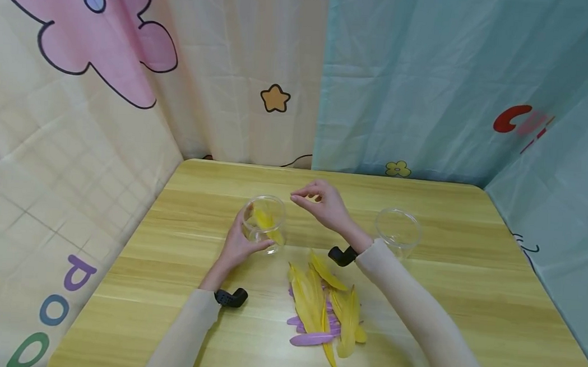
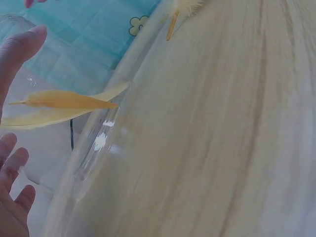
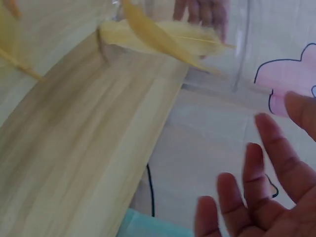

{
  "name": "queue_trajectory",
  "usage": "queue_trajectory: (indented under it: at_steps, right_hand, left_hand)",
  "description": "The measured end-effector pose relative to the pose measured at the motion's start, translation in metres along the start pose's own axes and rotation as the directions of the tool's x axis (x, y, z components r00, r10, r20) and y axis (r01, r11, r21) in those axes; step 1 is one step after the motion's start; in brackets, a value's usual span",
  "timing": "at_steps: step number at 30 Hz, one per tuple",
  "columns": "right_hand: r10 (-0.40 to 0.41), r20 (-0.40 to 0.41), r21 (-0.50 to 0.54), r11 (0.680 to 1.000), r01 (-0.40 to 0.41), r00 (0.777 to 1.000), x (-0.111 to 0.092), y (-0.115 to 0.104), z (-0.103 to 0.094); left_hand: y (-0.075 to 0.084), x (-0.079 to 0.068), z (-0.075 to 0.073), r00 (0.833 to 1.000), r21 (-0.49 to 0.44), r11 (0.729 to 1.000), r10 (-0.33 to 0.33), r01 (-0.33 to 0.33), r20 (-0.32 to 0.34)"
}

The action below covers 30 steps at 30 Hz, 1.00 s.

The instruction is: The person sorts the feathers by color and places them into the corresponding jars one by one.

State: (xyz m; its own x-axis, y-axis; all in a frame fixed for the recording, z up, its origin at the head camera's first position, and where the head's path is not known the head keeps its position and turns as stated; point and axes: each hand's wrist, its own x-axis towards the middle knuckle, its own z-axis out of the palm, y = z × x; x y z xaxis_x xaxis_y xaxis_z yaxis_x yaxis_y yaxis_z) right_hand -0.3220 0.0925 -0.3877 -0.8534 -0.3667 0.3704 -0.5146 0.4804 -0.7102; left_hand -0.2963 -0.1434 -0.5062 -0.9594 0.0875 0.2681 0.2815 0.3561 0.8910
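My left hand (image 1: 235,246) grips a clear cup (image 1: 280,219) that stands on the table, thumb on the near side and fingers round the far side. Inside the cup lean yellow feathers (image 3: 163,40), two of them showing in the right wrist view. Just right of the cup's rim hovers my right hand (image 1: 327,207), its fingers loosely bent. In the right wrist view a gap shows between thumb and fingertips, with nothing held. Below both hands lies a loose pile of yellow feathers (image 1: 308,298) and purple feathers (image 1: 313,339).
A second clear cup (image 1: 403,234) stands to the right, beyond the right forearm. The wooden table (image 1: 473,307) ends at printed curtains (image 1: 406,78) at the back and sides. Black wrist cameras (image 1: 232,297) sit on both wrists.
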Motion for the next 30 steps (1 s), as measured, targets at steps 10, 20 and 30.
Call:
queue_trajectory:
  at_steps: [10,20,30]
  right_hand:
    - [0.455,0.409,-0.411,0.866,-0.286,0.791,-0.042,0.052,0.011]
    - [0.533,0.322,-0.487,0.802,-0.347,0.782,-0.050,0.058,0.029]
    - [0.521,0.356,-0.384,0.839,-0.386,0.776,-0.053,0.060,0.029]
  left_hand:
    - [0.001,0.000,0.000,1.000,-0.022,1.000,-0.017,0.017,0.006]
    - [0.001,0.000,0.001,1.000,-0.021,1.000,-0.013,0.013,-0.002]
    - [0.002,0.000,0.000,1.000,-0.016,1.000,-0.019,0.019,0.003]
